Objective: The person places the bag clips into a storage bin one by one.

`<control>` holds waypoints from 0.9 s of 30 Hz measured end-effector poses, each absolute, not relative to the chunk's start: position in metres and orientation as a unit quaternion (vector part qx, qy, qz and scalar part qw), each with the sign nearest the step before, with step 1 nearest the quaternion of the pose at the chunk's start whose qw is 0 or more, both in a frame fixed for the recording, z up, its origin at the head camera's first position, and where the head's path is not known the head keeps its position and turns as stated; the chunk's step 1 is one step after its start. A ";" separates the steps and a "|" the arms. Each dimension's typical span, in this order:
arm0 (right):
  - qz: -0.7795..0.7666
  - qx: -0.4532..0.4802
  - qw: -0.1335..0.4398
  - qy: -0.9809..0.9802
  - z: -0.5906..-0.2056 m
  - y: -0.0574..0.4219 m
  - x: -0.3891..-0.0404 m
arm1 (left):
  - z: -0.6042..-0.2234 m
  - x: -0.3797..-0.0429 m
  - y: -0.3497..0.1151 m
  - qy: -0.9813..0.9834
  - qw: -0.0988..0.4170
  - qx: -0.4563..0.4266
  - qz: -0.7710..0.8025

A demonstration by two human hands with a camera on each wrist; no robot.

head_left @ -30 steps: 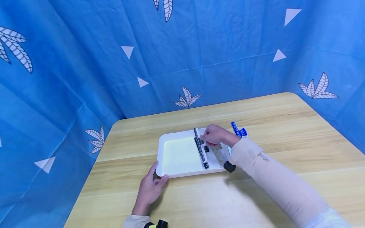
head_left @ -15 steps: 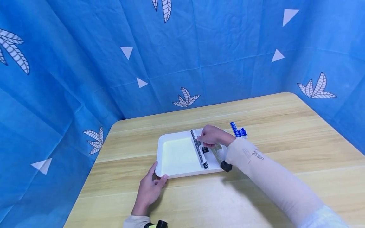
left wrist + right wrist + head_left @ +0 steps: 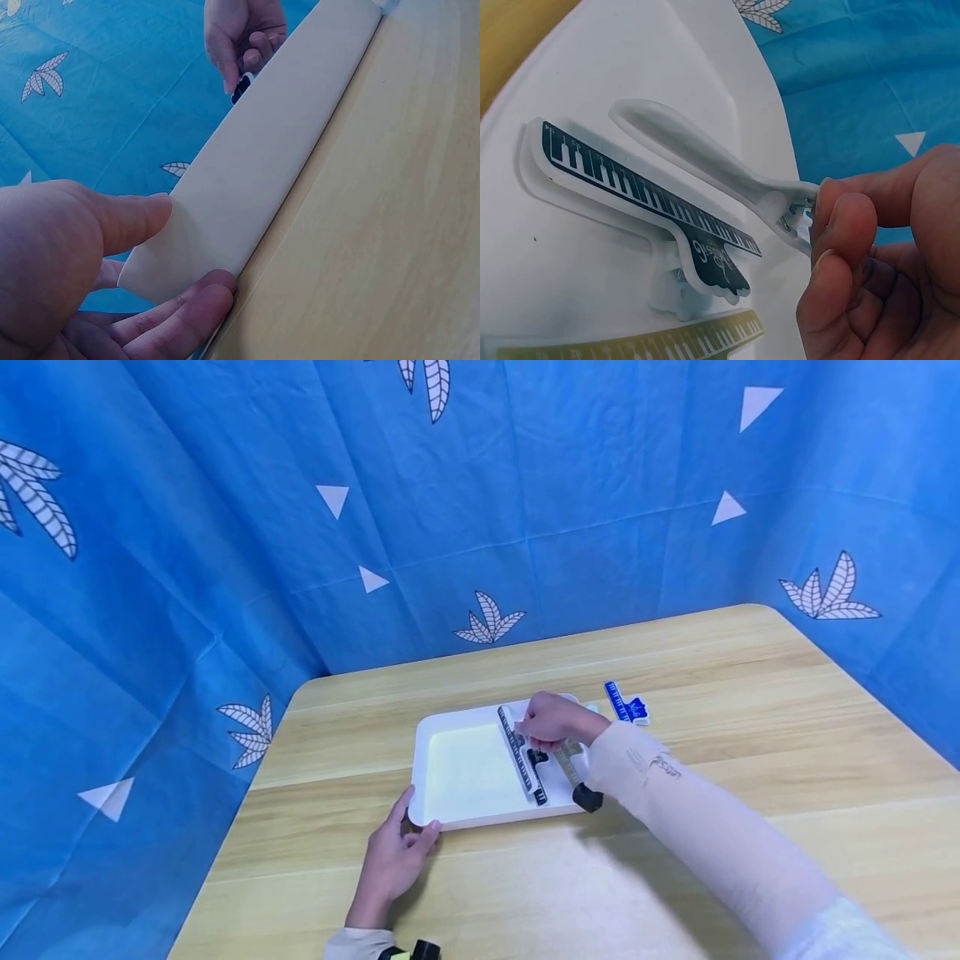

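My right hand (image 3: 557,720) pinches a long clip with a black piano-key print (image 3: 513,750) by its handle end, over the white tray (image 3: 465,760). In the right wrist view this held clip (image 3: 694,161) shows its pale edge, tilted above a second black piano-key clip (image 3: 649,187) lying in the tray. A gold clip (image 3: 645,343) of the same kind lies beside that one, partly out of frame. At the tray's near left corner my left hand (image 3: 397,852) grips the wall, thumb (image 3: 139,217) against the side and fingers (image 3: 187,315) at the bottom edge.
A blue clip with piano-key print (image 3: 628,706) lies on the wooden table (image 3: 712,693) to the right of the tray, close to my right sleeve (image 3: 697,810). Behind the table hangs a blue curtain (image 3: 600,568) with leaf and triangle prints.
My right hand has shifted slightly left with the held clip, which now lies nearly alongside the other black clip in the head view. The left hand stays at the tray corner.
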State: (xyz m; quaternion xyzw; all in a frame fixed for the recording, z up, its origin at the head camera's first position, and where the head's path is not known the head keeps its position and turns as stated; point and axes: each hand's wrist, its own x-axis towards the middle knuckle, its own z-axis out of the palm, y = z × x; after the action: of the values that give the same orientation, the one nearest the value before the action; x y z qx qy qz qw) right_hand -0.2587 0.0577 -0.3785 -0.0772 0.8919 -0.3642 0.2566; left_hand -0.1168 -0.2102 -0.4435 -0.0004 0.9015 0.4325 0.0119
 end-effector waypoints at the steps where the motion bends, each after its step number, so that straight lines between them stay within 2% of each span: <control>1: -0.364 -0.079 0.257 0.892 -0.379 0.057 -0.259 | -0.444 -0.117 -0.210 0.901 0.011 -0.002 0.434; 9: -0.354 -0.095 0.255 0.895 -0.385 0.052 -0.262 | -0.444 -0.116 -0.209 0.902 0.009 -0.007 0.431; 27: -0.358 -0.072 0.281 0.887 -0.391 0.032 -0.261 | -0.444 -0.117 -0.210 0.899 0.014 -0.011 0.438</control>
State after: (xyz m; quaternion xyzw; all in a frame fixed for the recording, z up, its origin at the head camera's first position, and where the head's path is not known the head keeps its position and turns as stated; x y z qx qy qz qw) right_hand -0.2608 0.0324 -0.3913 -0.0723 0.8874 -0.3585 0.2808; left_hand -0.1175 -0.2104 -0.4442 -0.0108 0.8990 0.4376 0.0140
